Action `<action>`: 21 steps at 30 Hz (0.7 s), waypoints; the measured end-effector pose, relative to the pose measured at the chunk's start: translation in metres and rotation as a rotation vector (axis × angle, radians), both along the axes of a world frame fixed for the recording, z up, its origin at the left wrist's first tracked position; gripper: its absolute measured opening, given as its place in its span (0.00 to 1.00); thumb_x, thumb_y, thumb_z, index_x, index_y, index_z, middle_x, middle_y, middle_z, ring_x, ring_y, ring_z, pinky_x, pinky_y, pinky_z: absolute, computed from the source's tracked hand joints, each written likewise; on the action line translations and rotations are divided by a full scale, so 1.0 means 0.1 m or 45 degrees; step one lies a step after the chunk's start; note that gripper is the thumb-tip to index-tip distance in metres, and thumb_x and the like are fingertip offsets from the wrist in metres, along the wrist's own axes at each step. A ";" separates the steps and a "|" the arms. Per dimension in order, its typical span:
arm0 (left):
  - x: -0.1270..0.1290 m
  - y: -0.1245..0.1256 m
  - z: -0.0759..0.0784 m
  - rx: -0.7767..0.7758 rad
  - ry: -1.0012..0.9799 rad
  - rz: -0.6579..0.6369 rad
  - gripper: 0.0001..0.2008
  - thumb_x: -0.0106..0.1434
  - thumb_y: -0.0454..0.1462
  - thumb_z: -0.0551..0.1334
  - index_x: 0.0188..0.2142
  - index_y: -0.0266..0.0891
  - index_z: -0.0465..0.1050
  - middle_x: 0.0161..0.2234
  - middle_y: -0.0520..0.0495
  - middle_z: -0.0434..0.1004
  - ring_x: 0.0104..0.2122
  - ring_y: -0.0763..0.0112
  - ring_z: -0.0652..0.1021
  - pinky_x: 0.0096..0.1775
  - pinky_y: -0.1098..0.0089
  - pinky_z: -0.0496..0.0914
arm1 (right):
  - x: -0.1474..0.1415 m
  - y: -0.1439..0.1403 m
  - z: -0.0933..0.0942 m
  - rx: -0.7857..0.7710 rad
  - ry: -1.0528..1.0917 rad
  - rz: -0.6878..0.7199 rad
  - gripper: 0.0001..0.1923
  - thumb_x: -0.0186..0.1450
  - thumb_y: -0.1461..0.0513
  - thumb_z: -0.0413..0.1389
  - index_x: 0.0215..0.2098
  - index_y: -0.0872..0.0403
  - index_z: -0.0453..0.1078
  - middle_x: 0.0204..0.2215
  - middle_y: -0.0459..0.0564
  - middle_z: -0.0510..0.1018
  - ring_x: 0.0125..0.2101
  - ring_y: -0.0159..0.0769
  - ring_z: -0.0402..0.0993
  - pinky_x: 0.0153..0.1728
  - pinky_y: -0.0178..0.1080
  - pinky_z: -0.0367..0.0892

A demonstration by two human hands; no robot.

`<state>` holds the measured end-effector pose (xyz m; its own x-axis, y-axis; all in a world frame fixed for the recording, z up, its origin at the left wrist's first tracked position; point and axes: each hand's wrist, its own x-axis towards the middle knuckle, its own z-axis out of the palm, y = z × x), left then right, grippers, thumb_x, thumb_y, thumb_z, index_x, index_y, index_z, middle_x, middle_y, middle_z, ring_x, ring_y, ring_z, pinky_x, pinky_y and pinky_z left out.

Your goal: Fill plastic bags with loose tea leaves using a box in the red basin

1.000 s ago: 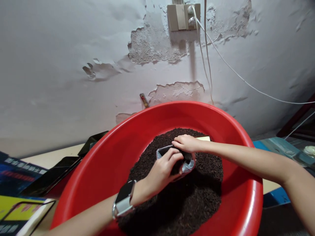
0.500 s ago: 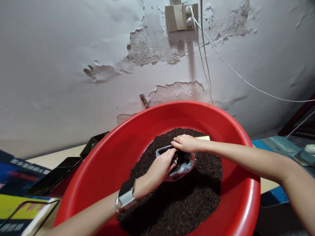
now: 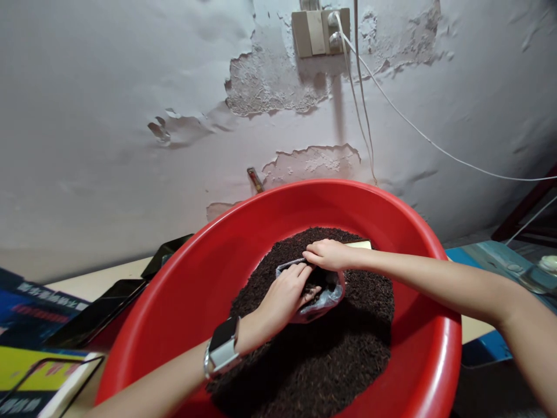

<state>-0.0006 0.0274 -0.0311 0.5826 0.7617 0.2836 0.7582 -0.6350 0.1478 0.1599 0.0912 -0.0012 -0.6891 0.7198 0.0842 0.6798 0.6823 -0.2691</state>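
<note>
A small clear plastic bag (image 3: pixel 328 299) with dark potting soil inside sits on the loose soil (image 3: pixel 339 354) in a large red tub (image 3: pixel 209 249). My left hand (image 3: pixel 285 293), a watch (image 3: pixel 224 342) on its wrist, reaches over the bag's mouth. Its fingers are stretched toward the far side and the thumb is spread apart over the soil inside. At the back rim, my right hand (image 3: pixel 326 254) has its fingers curled over the bag's edge, touching or nearly touching the left fingertips. Both hands partly hide the opening.
A pale yellow flat piece (image 3: pixel 360 244) shows behind my right wrist. Black trays (image 3: pixel 98 313) and printed packaging (image 3: pixel 35 366) lie left of the tub. A peeling wall with a socket (image 3: pixel 321 32) and hanging cables (image 3: pixel 363 116) stands behind. Blue items (image 3: pixel 487 258) are at right.
My left thumb has stretched out further to the right over the soil in the bag, away from the fingers. The right hand and the bag have hardly moved.
</note>
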 end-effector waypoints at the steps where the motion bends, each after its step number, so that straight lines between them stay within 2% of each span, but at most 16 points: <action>1: 0.01 -0.02 0.04 0.026 0.005 0.009 0.22 0.60 0.39 0.58 0.53 0.36 0.60 0.52 0.37 0.67 0.51 0.56 0.69 0.50 0.55 0.65 | 0.00 0.00 0.00 0.000 -0.003 0.004 0.21 0.68 0.56 0.37 0.36 0.57 0.69 0.38 0.55 0.76 0.37 0.37 0.72 0.35 0.35 0.58; 4: 0.07 -0.13 0.16 0.091 -0.022 -0.047 0.18 0.60 0.38 0.59 0.50 0.39 0.64 0.50 0.40 0.69 0.50 0.57 0.69 0.50 0.55 0.64 | 0.01 -0.01 0.01 -0.008 -0.006 0.015 0.21 0.68 0.56 0.37 0.36 0.57 0.69 0.38 0.55 0.76 0.37 0.37 0.72 0.35 0.35 0.58; 7: 0.16 -0.31 0.24 0.105 -0.018 -0.371 0.13 0.62 0.33 0.54 0.47 0.40 0.67 0.46 0.44 0.72 0.47 0.63 0.70 0.48 0.61 0.65 | 0.01 -0.01 0.00 -0.003 0.007 0.015 0.21 0.69 0.55 0.37 0.34 0.57 0.68 0.37 0.55 0.76 0.37 0.37 0.72 0.35 0.35 0.58; 10: 0.22 -0.51 0.20 -0.100 0.207 -0.791 0.15 0.63 0.33 0.53 0.49 0.40 0.66 0.47 0.45 0.72 0.47 0.65 0.70 0.50 0.63 0.64 | 0.01 0.00 -0.02 0.005 0.015 0.014 0.21 0.69 0.55 0.38 0.34 0.57 0.68 0.37 0.54 0.76 0.37 0.36 0.71 0.35 0.35 0.58; 12: 0.21 -0.58 0.08 -0.335 0.378 -0.900 0.22 0.60 0.39 0.58 0.54 0.41 0.61 0.54 0.43 0.66 0.52 0.60 0.67 0.53 0.60 0.62 | 0.01 0.01 -0.03 0.003 0.012 0.017 0.20 0.69 0.55 0.38 0.34 0.56 0.67 0.37 0.54 0.76 0.37 0.36 0.71 0.36 0.35 0.58; 14: 0.13 -0.58 -0.12 -0.541 0.509 -0.844 0.40 0.50 0.44 0.66 0.60 0.45 0.52 0.61 0.40 0.53 0.59 0.49 0.57 0.54 0.51 0.58 | 0.01 0.02 -0.04 0.004 0.005 0.018 0.20 0.69 0.55 0.38 0.33 0.56 0.67 0.37 0.54 0.76 0.37 0.37 0.71 0.36 0.35 0.57; 17: -0.02 -0.47 -0.45 -0.829 0.739 -0.557 0.63 0.32 0.44 0.74 0.64 0.47 0.40 0.64 0.33 0.40 0.60 0.35 0.50 0.53 0.41 0.53 | 0.01 0.02 -0.03 0.015 -0.013 0.022 0.19 0.69 0.56 0.39 0.33 0.56 0.67 0.36 0.54 0.76 0.37 0.37 0.71 0.36 0.35 0.57; 19: -0.09 -0.40 -0.60 -0.995 0.820 -0.374 0.70 0.25 0.44 0.75 0.64 0.44 0.36 0.64 0.31 0.36 0.59 0.34 0.49 0.53 0.41 0.52 | 0.01 0.01 -0.01 0.015 -0.024 0.027 0.19 0.69 0.57 0.39 0.33 0.57 0.67 0.36 0.54 0.76 0.37 0.36 0.71 0.36 0.35 0.57; 21: -0.13 -0.36 -0.68 -1.036 0.784 -0.322 0.71 0.24 0.45 0.74 0.64 0.43 0.36 0.64 0.31 0.36 0.59 0.35 0.51 0.53 0.43 0.53 | 0.01 0.00 0.00 0.010 -0.027 0.030 0.19 0.69 0.57 0.39 0.32 0.57 0.67 0.36 0.54 0.76 0.37 0.36 0.71 0.36 0.35 0.57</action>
